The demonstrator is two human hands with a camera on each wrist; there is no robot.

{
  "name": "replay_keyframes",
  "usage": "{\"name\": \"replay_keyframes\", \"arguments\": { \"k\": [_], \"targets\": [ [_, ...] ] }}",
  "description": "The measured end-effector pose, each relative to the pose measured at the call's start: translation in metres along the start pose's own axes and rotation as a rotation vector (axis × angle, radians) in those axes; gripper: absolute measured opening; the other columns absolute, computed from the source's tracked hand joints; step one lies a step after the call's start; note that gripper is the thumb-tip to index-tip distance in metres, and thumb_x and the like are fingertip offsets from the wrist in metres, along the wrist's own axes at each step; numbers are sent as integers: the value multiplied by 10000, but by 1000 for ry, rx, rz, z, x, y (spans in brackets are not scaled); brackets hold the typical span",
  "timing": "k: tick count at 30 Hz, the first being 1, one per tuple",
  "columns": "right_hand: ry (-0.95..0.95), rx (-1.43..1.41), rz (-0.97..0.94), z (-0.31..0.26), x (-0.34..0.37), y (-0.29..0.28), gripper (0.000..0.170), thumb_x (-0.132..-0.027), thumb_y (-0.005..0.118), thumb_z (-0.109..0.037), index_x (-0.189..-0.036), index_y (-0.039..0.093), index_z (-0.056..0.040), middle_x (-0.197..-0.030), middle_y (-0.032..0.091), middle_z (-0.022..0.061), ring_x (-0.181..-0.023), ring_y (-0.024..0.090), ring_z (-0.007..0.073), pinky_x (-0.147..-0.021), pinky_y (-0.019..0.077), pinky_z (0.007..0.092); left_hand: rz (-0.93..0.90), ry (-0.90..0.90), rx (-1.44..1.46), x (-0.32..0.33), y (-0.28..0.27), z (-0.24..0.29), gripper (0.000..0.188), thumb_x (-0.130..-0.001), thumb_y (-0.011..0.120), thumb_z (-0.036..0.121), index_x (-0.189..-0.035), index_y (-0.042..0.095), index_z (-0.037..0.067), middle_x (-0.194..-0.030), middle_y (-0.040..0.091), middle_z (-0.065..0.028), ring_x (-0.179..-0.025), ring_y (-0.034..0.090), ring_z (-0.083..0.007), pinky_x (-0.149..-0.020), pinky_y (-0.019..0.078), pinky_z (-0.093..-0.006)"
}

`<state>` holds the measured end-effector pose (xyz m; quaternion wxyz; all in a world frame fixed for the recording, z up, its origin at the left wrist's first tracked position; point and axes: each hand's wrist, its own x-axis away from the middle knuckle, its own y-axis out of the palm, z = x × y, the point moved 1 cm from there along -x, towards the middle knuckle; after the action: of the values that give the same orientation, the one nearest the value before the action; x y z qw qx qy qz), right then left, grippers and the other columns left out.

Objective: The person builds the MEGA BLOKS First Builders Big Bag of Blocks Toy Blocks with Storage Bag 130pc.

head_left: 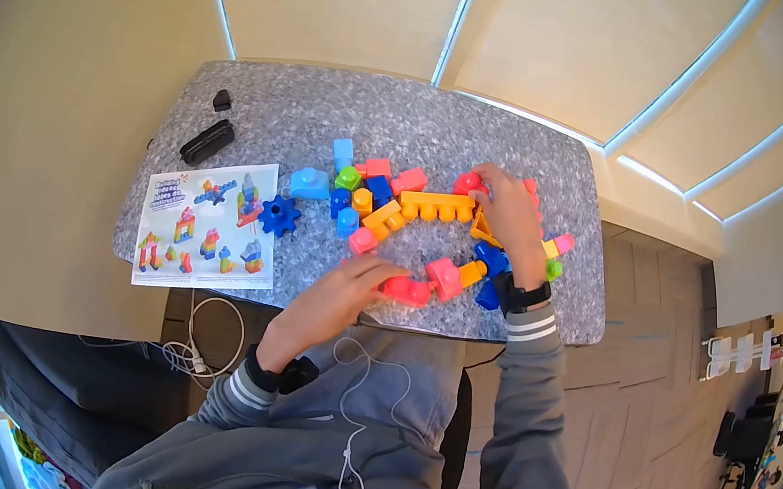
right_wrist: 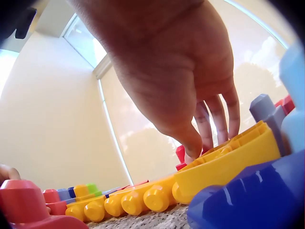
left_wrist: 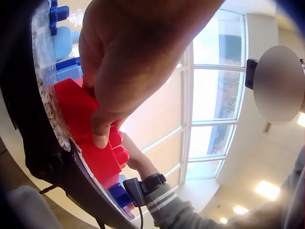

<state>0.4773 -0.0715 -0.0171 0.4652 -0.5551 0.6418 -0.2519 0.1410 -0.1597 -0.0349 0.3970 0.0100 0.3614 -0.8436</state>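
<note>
Progress, as judged: an early stage. The building blocks lie spread about the long yellow studded block [head_left: 437, 205], taken here as landmark, and no finished model like those printed on the instruction sheet [head_left: 204, 223], well to its left, can be made out. Most of the assembly appears to be left; whether some neighbouring blocks are already joined cannot be told.

Left hand [head_left: 339, 297]: on the near side of the landmark, nearly closed — thumb and fingers pinch 1 red block [left_wrist: 88, 131], with 2 studs showing in the left wrist view. A coral block [head_left: 444, 277] stands just beside that red block, also nearer than the landmark.

Right hand [head_left: 512, 217]: at the landmark's right end, fingers reaching down and the thumb close to them. A round-topped red piece [head_left: 470, 184] is at the fingertips, and a hollow yellow piece [right_wrist: 228, 155] just below. Fingertips partly hidden — a grip cannot be confirmed.

Remaining: a blue gear [head_left: 279, 216] lies left of the landmark, beside the sheet.
</note>
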Motion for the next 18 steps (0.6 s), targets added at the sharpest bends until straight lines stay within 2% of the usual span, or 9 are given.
{"name": "replay_keyframes", "arguments": {
  "k": [2, 4, 5, 7, 11, 14, 16, 18],
  "targets": [
    [16, 4, -20, -1, 1, -1, 287, -1038, 816, -110, -1308, 753, -36, -1304, 810, 222, -1188, 768, 476, -992, 631, 534, -16, -13, 8, -1, -2, 1, 508, -1051, 739, 8, -1553, 689, 73, -1429, 709, -201, -1344, 692, -454, -1137, 584, -514],
    [-39, 78, 113, -4, 2, -3, 304, -1055, 810, -139, -1333, 743, -36, -1327, 791, 234, -1212, 760, 484, -996, 628, 542, -30, -28, 13, -1, -3, 0, 521, -1047, 741, -12, -1559, 689, 69, -1450, 711, -201, -1351, 699, -453, -1131, 594, -514],
    [-37, 74, 108, -10, 4, -9, 304, -1055, 810, -139, -1333, 743, -36, -1327, 791, 234, -1212, 760, 484, -996, 628, 542, -27, -37, 23, 0, -2, -2, 528, -1054, 739, -6, -1572, 679, 73, -1474, 701, -199, -1378, 685, -451, -1156, 580, -513],
    [-2, -23, 199, -22, 15, -25, 322, -1056, 815, -129, -1353, 736, -32, -1318, 782, 227, -1205, 763, 472, -1008, 624, 531, -25, -59, 35, 4, -1, -2, 535, -1061, 738, 0, -1586, 668, 78, -1497, 690, -197, -1405, 671, -449, -1181, 566, -512],
    [-41, -157, 227, -59, 56, -61, 352, -1049, 832, -112, -1377, 734, -31, -1281, 786, 208, -1174, 776, 444, -1009, 621, 507, 17, -44, 11, 6, 2, -6, 585, -1084, 740, 25, -1650, 615, 107, -1582, 646, -181, -1500, 601, -445, -1272, 499, -514],
    [-31, -118, 182, -93, 103, -85, 385, -1032, 858, -97, -1389, 734, -24, -1260, 787, 194, -1151, 785, 412, -1000, 619, 479, -12, -63, 32, 6, 0, -6, 617, -1082, 755, 39, -1673, 593, 114, -1634, 623, -174, -1538, 573, -443, -1295, 479, -515],
    [21, -283, -130, -111, 132, -91, 395, -1016, 880, -105, -1374, 741, -15, -1263, 791, 196, -1154, 787, 408, -984, 617, 475, -30, -89, 47, 5, -5, -4, 630, -1076, 766, 43, -1677, 589, 113, -1662, 611, -174, -1548, 567, -440, -1296, 479, -515],
    [92, -311, -189, -112, 158, -79, 391, -1009, 885, -103, -1362, 744, -13, -1263, 790, 199, -1159, 781, 419, -987, 616, 479, -21, -89, 102, 6, -12, -1, 683, -1056, 778, 22, -1701, 568, 110, -1671, 639, -178, -1530, 604, -434, -1268, 509, -514]
  ]
}}
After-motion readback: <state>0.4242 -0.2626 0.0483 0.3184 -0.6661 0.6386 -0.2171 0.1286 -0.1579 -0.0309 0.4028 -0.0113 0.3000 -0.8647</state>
